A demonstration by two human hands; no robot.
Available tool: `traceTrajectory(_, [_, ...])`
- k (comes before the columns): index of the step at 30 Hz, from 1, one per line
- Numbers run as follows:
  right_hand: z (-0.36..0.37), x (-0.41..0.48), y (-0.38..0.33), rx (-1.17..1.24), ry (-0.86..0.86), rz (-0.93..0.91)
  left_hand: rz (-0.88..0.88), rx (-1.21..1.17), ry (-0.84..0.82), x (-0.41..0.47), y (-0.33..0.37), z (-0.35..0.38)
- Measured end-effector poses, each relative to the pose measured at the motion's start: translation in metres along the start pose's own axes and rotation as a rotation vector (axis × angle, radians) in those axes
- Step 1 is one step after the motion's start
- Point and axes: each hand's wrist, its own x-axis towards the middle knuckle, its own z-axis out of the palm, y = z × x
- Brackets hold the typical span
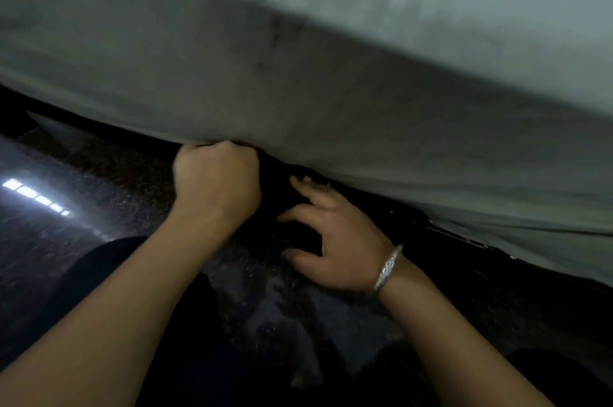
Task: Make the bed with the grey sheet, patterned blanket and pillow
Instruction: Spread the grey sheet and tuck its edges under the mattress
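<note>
right hand (335, 240) fingers spread, empty; left hand (215, 181) fist grips grey sheet (298, 75) edge.

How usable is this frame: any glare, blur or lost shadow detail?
Head view: dim overall, with the grey sheet soft and slightly blurred. Head view: a bright glare streak on the floor at left. Head view: near-black shadow under the sheet, though the left hand and right hand are readable.

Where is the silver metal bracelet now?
In the head view, the silver metal bracelet circles the wrist of the right hand, right of centre, below the hanging edge of the grey sheet.
</note>
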Motion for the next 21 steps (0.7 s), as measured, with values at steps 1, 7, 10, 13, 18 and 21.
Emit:
traceTrajectory(1, [-0.001,-0.014,0.006,-0.021,-0.001,0.023,0.030,-0.032,0.053,-0.007,0.014,-0.006])
traceTrajectory(7, [-0.023,-0.118,0.062,-0.263,0.185,0.472,0.700,-0.338,0.015,-0.029,0.137,-0.001])
traceTrajectory(10, [-0.040,-0.160,0.091,-0.370,0.202,0.756,0.815,-0.347,-0.020,-0.033,0.188,0.002])
traceTrajectory(13, [-0.041,-0.188,0.113,-0.335,0.185,0.864,0.819,-0.290,-0.131,-0.046,0.226,0.008])
traceTrajectory(18, [-0.041,-0.205,0.129,-0.213,0.108,0.748,0.750,-0.249,-0.211,-0.045,0.259,0.000])
traceTrajectory(21, [-0.036,-0.200,0.139,-0.251,0.168,0.740,0.715,-0.210,-0.249,-0.039,0.269,0.000])
